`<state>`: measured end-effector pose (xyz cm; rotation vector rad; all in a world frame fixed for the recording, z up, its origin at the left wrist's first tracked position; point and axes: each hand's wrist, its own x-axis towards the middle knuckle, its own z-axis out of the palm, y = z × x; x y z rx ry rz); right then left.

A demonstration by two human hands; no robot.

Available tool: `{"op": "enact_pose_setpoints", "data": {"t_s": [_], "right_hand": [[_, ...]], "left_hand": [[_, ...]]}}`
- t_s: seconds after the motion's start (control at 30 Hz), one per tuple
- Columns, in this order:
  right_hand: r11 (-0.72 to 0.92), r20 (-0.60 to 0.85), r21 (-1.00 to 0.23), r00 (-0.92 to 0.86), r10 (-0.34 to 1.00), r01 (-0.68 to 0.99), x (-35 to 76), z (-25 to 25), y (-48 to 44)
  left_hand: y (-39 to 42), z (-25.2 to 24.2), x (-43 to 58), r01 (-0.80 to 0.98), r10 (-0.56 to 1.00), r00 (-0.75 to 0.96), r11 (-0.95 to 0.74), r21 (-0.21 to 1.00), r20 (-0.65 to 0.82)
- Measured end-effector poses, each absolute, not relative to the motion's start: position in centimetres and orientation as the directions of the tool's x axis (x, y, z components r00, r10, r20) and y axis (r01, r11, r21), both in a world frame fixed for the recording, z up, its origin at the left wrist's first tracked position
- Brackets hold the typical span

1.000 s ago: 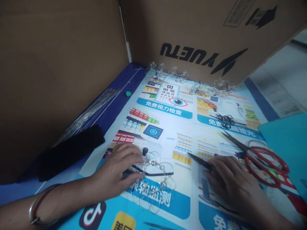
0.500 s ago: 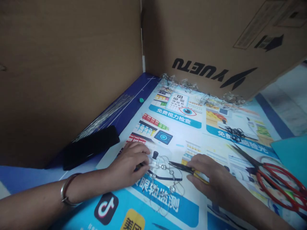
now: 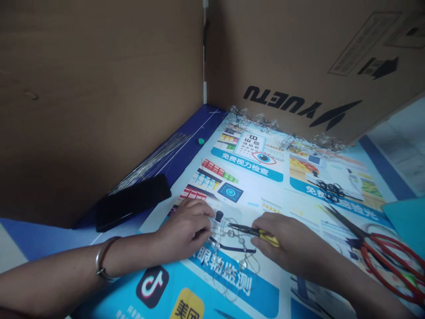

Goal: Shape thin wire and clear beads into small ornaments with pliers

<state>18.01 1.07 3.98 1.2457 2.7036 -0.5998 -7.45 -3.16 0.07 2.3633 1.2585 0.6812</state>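
My right hand (image 3: 282, 239) is wrapped round a pair of pliers (image 3: 247, 229) with dark, slim jaws and yellow grips. Their tips point left and reach the top of a looped wire piece (image 3: 244, 264), which carries several clear round beads. At the left edge of that piece, my left hand (image 3: 187, 230) has its fingers pinched together on the wire; the exact spot they grip is hidden. The thin wire loops are faint against the printed sheet (image 3: 226, 274) under them.
Red-handled scissors (image 3: 381, 257) lie at right, with a small black coil bundle (image 3: 330, 190) behind them. A black phone (image 3: 133, 204) and a bunch of straight wires (image 3: 156, 157) are at left. Beaded wire pieces (image 3: 265, 122) line the cardboard wall (image 3: 282, 53). A green lump (image 3: 201, 141) sits nearby.
The whole view has shifted slightly, so things appear a little farther right and lower. My right hand with the pliers has moved slightly left over the wire piece. My left hand keeps its pinch.
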Motion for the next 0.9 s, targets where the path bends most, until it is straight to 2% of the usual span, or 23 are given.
{"op": "enact_pose_setpoints", "data": {"t_s": [0.67,0.9], "right_hand": [[0.608,-0.209,-0.323,-0.681,0.701,0.725,19.0,2.4,0.7],[0.619,-0.151,-0.348,-0.694,0.704,0.704,19.0,1.9,0.5]], "left_hand": [[-3.1,0.0,-7.3,0.643,0.827,0.527,-0.537,0.546,0.194],[-3.1,0.2,-7.3,0.640,0.828,0.524,-0.536,0.550,0.197]]}}
